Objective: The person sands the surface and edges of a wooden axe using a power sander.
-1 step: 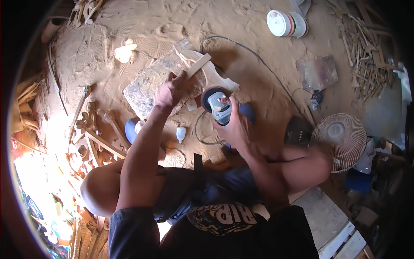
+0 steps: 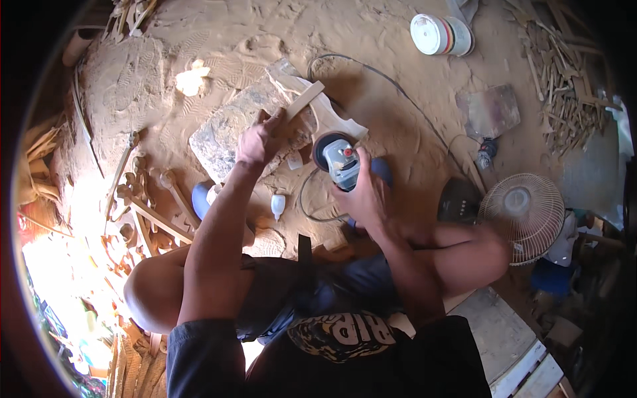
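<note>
- Wood strip [image 2: 304, 101] pinched in left hand [image 2: 260, 140], angled over stone slab [image 2: 229, 136].
- Right hand [image 2: 363, 192] wrapped tight round angle grinder [image 2: 340, 159], disc touching carved piece [image 2: 335, 116].

Beyond the carved wooden piece [image 2: 312, 106] the sandy floor [image 2: 265, 33] lies open up to the white tub [image 2: 438, 33]. On the left, carved wood parts [image 2: 149, 212] crowd the ground. On the right, the black cable [image 2: 405, 99], the fan [image 2: 521, 209] and a heap of wood sticks [image 2: 564, 86] block the way.
</note>
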Tool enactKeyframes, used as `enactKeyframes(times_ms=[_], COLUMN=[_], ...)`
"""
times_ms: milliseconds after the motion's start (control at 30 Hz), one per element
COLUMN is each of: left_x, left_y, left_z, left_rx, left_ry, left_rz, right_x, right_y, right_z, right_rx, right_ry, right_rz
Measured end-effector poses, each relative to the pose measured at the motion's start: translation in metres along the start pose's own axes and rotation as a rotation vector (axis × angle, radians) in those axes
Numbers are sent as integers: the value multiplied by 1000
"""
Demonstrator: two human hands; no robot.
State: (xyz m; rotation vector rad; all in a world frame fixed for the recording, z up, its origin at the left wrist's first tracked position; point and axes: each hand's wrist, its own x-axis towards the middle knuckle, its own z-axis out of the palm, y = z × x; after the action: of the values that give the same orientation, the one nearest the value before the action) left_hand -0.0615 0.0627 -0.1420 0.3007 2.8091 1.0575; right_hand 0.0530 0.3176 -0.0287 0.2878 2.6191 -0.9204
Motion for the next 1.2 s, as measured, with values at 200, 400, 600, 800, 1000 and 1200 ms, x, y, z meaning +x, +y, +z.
enactKeyframes(times_ms=[200, 400, 600, 800, 1000, 1200], left_x=[3, 5, 12, 9, 9, 12], left_y=[7, 6, -17, 3, -14, 3], left_z=[5, 6, -9, 3, 2, 6], left_rx=[20, 167, 136, 143, 142, 201], left_ry=[24, 3, 81, 51, 61, 52], left_rz=[-2, -33, -77, -103, -72, -90], right_x=[15, 30, 13, 11, 15, 41], right_y=[41, 39, 19, 10, -7, 39], right_z=[-3, -21, -28, -17, -11, -6], right_rx=[108, 117, 302, 91, -14, 20], right_ry=[216, 278, 252, 16, -153, 159], right_rz=[86, 140, -28, -67, -70, -55])
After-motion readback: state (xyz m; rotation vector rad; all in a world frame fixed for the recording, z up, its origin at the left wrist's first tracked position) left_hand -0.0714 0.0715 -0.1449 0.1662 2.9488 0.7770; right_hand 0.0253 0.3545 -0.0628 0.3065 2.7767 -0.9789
